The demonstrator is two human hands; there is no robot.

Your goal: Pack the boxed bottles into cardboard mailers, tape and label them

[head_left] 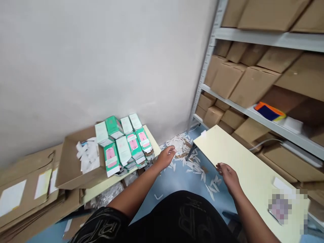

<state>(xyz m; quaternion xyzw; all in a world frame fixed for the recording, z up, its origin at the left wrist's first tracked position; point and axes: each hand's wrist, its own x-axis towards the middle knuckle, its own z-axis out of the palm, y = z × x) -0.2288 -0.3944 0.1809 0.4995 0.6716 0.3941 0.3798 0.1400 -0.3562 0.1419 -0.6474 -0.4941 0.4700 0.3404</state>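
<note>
Left hand (165, 157): fingers loosely curled, nothing visible in the grasp; positioned over the gap between the two tables, apart from the green-and-white boxes (124, 150). Right hand (230, 177): fingers bent, no item visible; fingertips at the near edge of the right table (227, 146), contact not determinable.

Boxes: grouped in two rows on the left table (153, 139), beside the open carton (66, 153). Caution: the front row sits close to the table edge; a sweep of the left forearm could knock a box to the floor. Loose end flaps could snag or bend if a box is caught by them.

Caution: paper strips (192, 165) litter the floor between the tables and could slip underfoot. A flat item (279, 206) on the right table lies near the right forearm and could be pushed by a careless elbow.

Visibility limits: the right palm is turned from view. The flat item is masked by pixelation. The lower layer beneath the boxes is mostly covered; the white pieces (88, 155) inside the carton are not identifiable. The shelving rack (265, 36) is cut off at the frame, and its cartons (260, 84) are blurred
</note>
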